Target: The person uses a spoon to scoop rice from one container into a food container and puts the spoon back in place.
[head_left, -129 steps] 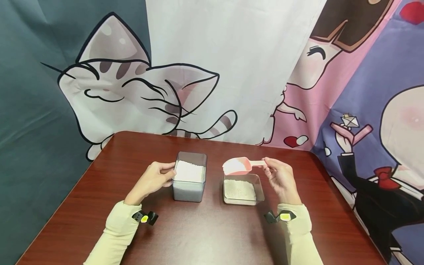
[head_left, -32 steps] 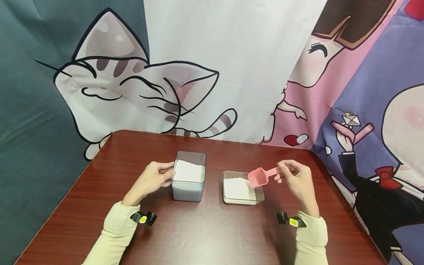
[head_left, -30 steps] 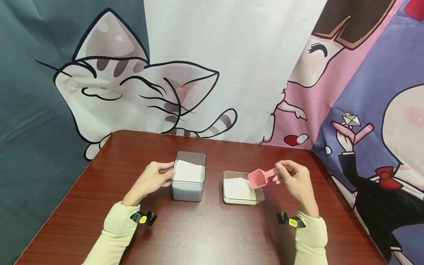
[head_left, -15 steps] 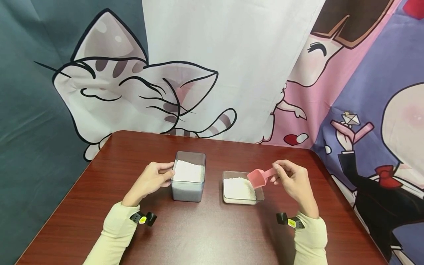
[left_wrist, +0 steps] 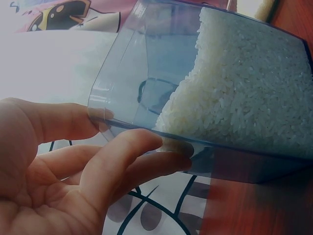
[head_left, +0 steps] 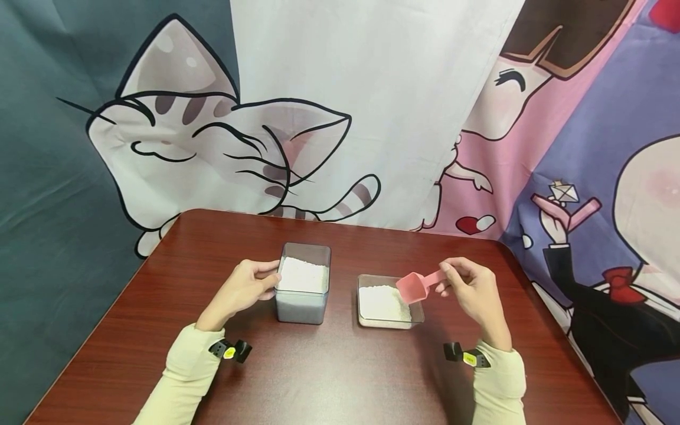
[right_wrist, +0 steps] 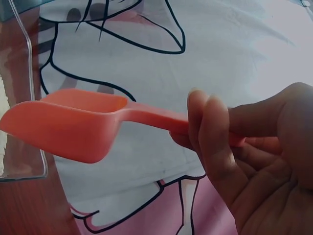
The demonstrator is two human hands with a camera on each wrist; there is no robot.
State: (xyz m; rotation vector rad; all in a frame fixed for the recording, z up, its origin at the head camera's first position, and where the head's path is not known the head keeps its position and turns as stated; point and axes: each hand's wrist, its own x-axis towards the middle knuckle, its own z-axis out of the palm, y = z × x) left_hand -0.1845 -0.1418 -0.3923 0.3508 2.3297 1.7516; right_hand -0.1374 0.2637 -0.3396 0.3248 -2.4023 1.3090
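Note:
My left hand [head_left: 243, 289] steadies a tall bluish clear plastic box [head_left: 303, 307]; thumb and fingers meet its left rim and wall in the left wrist view. White rice [left_wrist: 244, 83] slopes inside it, lower at one end. My right hand [head_left: 474, 292] pinches the handle of a coral-pink scoop [head_left: 413, 287] between thumb and fingers. No rice shows in the scoop's bowl, which tilts above the right edge of a shallow clear box [head_left: 385, 323]. A layer of rice [head_left: 379, 301] covers that box's floor.
Both boxes stand on a reddish-brown wooden table [head_left: 340, 378], side by side with a gap between them. Behind the far edge hangs a cartoon-print curtain [head_left: 382, 88]. Each wrist carries a small black camera, one on the left sleeve [head_left: 186, 360].
About four seconds ago the scoop was heaped with rice over the shallow box. Now it is emptied, tilted and farther right, and that box's rice is higher and whiter. The left hand has stayed put.

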